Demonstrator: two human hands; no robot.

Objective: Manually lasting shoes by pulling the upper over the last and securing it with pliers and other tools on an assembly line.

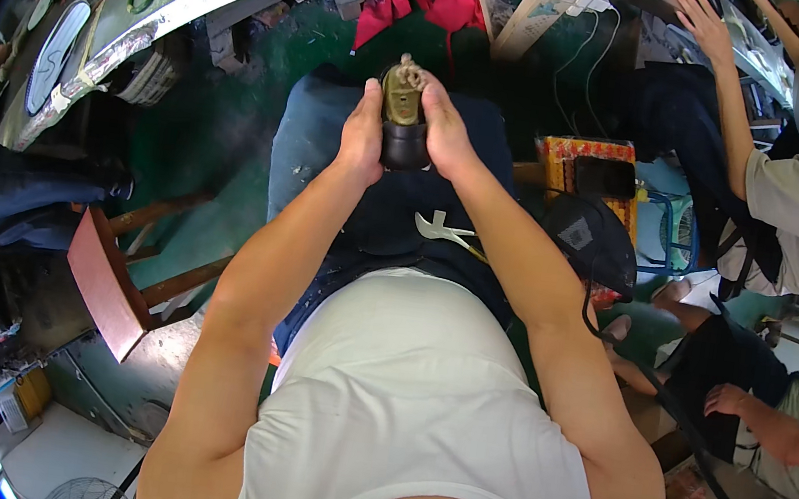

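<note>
Between my two palms, above my lap, is a shoe on its last [401, 113]. Black leather covers its near end, its upturned face is olive-brown, and pale gathered material bunches at the far end. My left hand [364, 134] presses its left side. On the other side, my right hand [444, 129] grips it, with the thumb near the gathered end. A pair of lasting pincers [441, 229] with a hammer-like lug and a yellowish handle lies on my dark-clothed lap, by my right forearm.
A metal-edged workbench [188, 15] curves across the far side, holding pale soles [57, 53]. At left stands a wooden stool [108, 282]. To my right are a black cap [592, 240] and a dark phone [605, 178] on a patterned surface. Two people sit at right.
</note>
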